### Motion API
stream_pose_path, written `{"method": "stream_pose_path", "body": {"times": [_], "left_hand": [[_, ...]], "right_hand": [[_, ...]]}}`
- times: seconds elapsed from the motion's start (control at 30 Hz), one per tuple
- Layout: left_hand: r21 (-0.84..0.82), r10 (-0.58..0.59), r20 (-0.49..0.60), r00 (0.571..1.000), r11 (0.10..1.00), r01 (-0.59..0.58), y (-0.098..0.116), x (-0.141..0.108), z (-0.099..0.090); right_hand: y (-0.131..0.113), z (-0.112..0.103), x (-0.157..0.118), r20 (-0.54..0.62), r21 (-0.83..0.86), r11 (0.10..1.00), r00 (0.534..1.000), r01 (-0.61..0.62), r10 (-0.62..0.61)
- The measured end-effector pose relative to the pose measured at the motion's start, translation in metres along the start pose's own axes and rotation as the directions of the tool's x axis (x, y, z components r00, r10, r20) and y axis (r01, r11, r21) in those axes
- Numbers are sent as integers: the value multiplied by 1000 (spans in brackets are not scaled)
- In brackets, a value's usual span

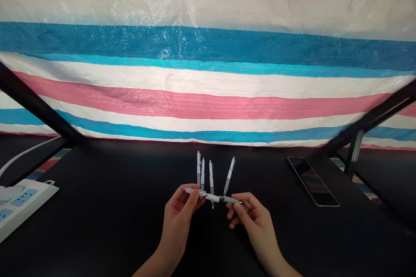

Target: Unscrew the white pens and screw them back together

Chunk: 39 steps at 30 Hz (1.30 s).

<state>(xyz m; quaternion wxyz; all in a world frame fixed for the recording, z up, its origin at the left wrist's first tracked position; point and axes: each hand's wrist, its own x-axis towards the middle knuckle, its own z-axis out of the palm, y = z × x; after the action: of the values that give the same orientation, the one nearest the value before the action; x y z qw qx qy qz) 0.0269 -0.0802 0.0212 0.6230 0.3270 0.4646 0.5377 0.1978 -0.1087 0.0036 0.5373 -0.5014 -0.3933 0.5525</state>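
My left hand pinches the white barrel of a click pen, with the button end pointing left. Between thumb and fingers of my right hand is the grey grip section of that pen, its tip toward the right. A short dark stretch shows where barrel and grip meet; whether they are joined there I cannot tell. Just beyond my hands, several similar white-and-grey pens lie on the black table, among them one on the left and one apart on the right.
A dark-screened phone lies on the table to the right. At the left edge is a white power strip with a plug and cable. Black metal bars slant on both sides, and a striped plastic sheet hangs behind.
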Motion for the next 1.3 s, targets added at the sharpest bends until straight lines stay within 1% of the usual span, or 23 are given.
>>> {"method": "stream_pose_path", "body": {"times": [0.13,0.17,0.2,0.3,0.37,0.43,0.5,0.6,0.67,0.77,0.83,0.9,0.97,1.1,1.23,1.3], "left_hand": [[-9,-4,22,1000,1000,4,0,1,-1],[-15,-8,21,1000,1000,8,0,1,-1],[-23,-11,15,1000,1000,12,0,1,-1],[-44,-17,-23,1000,999,16,0,1,-1],[-48,-23,-44,999,999,21,-1,0,-1],[-43,-37,-32,999,998,35,-1,0,-1],[-29,-46,-6,999,999,46,-2,0,-1],[-6,-29,40,999,1000,30,-2,-1,-1],[-6,-16,63,998,1000,17,-2,0,-2],[-31,-13,29,999,999,14,-2,1,-3],[-43,-24,0,1000,999,24,-1,2,-2],[-49,-44,-8,999,998,44,-1,2,-2],[-55,-63,-1,998,997,62,-1,3,-1],[-61,-62,13,998,996,63,0,2,0],[-40,-94,48,994,995,96,-4,-2,2],[-27,-114,70,991,993,116,-6,-5,4]], "right_hand": [[6,-3,2,92,-155,979,985,-132,147],[7,-4,2,116,-185,973,980,-138,161],[6,-4,2,141,-200,972,978,-125,155],[3,-1,-1,180,-171,985,981,-37,69],[1,1,-4,176,-154,988,984,10,18],[2,2,-4,163,-174,984,987,35,-6],[4,0,-3,154,-204,979,988,21,11],[7,-4,0,142,-253,967,988,-20,57],[7,-5,1,153,-292,956,986,-13,60],[5,-3,-2,173,-261,965,984,1,46],[3,0,-4,164,-203,979,986,-2,36],[3,1,-4,148,-190,982,989,-1,30],[3,0,-3,147,-248,969,989,9,28],[1,-3,0,211,-368,929,977,50,31],[1,-1,-5,236,-378,924,971,61,32],[2,1,-8,241,-391,916,971,87,10]]}}
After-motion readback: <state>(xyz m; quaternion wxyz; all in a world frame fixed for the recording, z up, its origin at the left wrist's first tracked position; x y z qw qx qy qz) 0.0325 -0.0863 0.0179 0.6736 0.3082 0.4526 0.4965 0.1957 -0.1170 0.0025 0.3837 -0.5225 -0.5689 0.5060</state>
